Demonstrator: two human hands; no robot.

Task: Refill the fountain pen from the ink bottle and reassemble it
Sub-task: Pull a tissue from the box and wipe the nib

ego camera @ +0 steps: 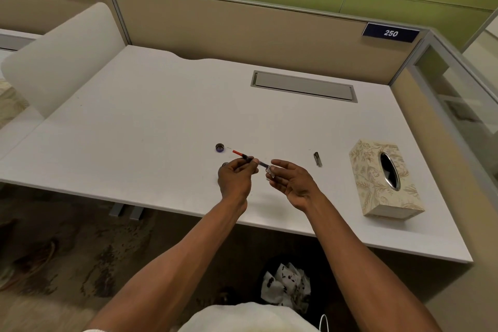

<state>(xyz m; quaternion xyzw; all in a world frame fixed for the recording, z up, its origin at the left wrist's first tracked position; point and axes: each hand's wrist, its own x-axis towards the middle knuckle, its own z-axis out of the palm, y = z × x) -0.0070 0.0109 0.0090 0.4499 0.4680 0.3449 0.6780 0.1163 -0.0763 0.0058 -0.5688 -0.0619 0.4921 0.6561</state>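
Note:
My left hand (235, 179) grips a thin pen part (244, 155) with an orange-red end pointing up left and a dark middle. My right hand (292, 183) pinches a small white piece, perhaps tissue (270, 172), at the pen part's right end, its other fingers spread. A small round dark bottle cap (220, 147) lies on the white desk (151, 127) just beyond my left hand. A dark rim (225, 165) peeks out behind my left hand, possibly the ink bottle, mostly hidden. A dark pen piece (318, 159) lies on the desk to the right.
A patterned tissue box (377, 183) stands at the right of the desk. A grey cable hatch (303, 86) is set in the desk at the back. Beige partitions enclose the desk. Under the front edge a bin holds ink-stained tissues (287, 287).

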